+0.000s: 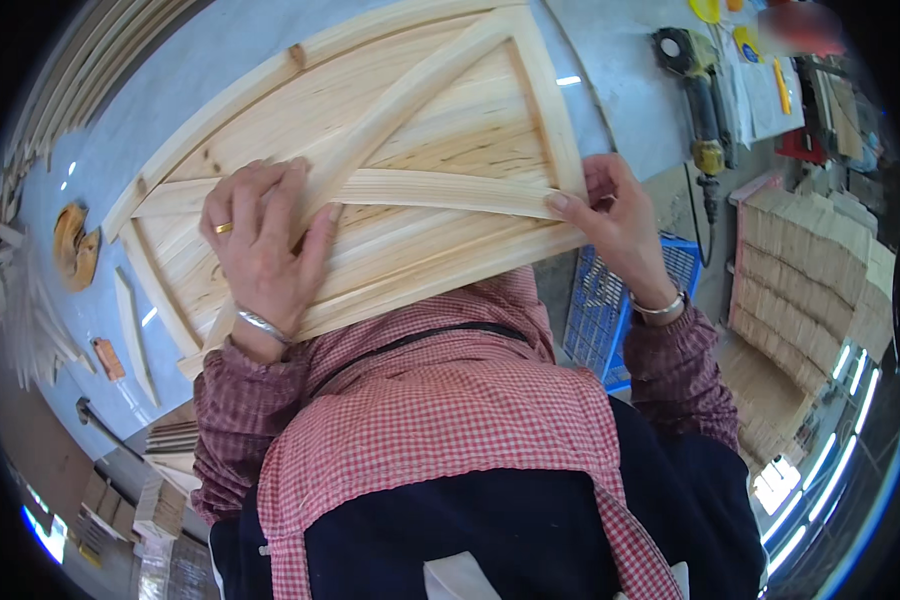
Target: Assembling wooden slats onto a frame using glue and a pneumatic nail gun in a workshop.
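Left hand (pixel 260 245) fingers spread wide, flat on the wooden panel (pixel 370 170), palm over the diagonal slat (pixel 410 85). Right hand (pixel 615 215) fingers pinched narrow on the horizontal slat (pixel 440 190) at the panel's right edge. Probably best: press evenly, keep slat ends flush. Far right: power tool (pixel 700 95), blue crate (pixel 610 310), stacked pale wood pieces (pixel 800 290). No labels readable.

My left hand (pixel 260 245) lies on the wooden panel (pixel 370 150), my right hand (pixel 615 215) at its right edge; a drill (pixel 700 95) rests on the table (pixel 620 60) further right.
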A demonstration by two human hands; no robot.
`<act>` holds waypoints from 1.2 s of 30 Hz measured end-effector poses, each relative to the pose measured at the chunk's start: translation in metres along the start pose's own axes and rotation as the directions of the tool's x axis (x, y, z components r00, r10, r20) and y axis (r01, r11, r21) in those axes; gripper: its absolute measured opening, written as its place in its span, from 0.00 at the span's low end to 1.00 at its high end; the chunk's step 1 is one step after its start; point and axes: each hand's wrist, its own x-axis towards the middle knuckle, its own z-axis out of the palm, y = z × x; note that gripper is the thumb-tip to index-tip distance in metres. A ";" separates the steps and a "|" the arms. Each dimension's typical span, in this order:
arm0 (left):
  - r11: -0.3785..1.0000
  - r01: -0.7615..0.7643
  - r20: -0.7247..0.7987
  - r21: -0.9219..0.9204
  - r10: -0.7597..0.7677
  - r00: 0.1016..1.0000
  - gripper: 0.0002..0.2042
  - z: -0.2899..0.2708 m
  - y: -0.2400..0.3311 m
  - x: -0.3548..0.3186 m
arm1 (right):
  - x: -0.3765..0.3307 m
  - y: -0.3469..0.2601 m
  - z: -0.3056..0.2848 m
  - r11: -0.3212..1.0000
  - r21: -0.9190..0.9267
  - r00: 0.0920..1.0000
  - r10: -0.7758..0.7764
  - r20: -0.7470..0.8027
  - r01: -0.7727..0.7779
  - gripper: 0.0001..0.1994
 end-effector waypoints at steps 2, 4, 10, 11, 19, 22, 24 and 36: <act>1.000 0.013 0.018 0.005 -0.013 1.000 0.21 -0.003 -0.002 0.000 | 0.002 -0.004 0.003 1.000 0.005 1.000 -0.006 0.007 0.006 0.18; 0.999 0.020 0.038 -0.037 -0.019 0.999 0.21 -0.004 -0.003 -0.001 | 0.001 -0.006 0.005 1.000 0.006 1.000 0.001 -0.012 0.000 0.18; 0.998 0.021 -0.001 -0.053 -0.021 1.000 0.20 -0.001 -0.005 0.000 | 0.000 -0.005 0.005 0.997 -0.023 0.997 -0.075 -0.023 0.074 0.16; 0.998 0.024 0.001 -0.055 -0.024 1.000 0.20 -0.001 -0.004 -0.001 | 0.000 -0.004 0.005 0.996 -0.038 0.997 -0.079 -0.020 0.078 0.16; 0.998 0.014 -0.011 -0.058 -0.014 1.000 0.20 -0.003 -0.004 0.002 | -0.002 0.000 0.004 0.993 -0.050 0.993 -0.113 -0.018 0.112 0.17; 0.996 0.001 -0.021 -0.088 -0.003 1.000 0.20 0.004 -0.003 0.003 | -0.003 0.004 -0.005 0.972 -0.173 0.986 -0.168 -0.023 0.161 0.18; 0.997 0.002 -0.010 -0.083 -0.003 1.000 0.19 0.002 -0.007 -0.001 | -0.002 0.006 -0.002 0.902 -0.305 0.949 -0.315 0.018 0.306 0.19; 0.988 0.091 -0.066 -0.123 -0.100 0.993 0.19 0.004 -0.005 -0.016 | 0.001 0.000 -0.004 0.934 -0.303 0.982 -0.175 0.068 0.187 0.18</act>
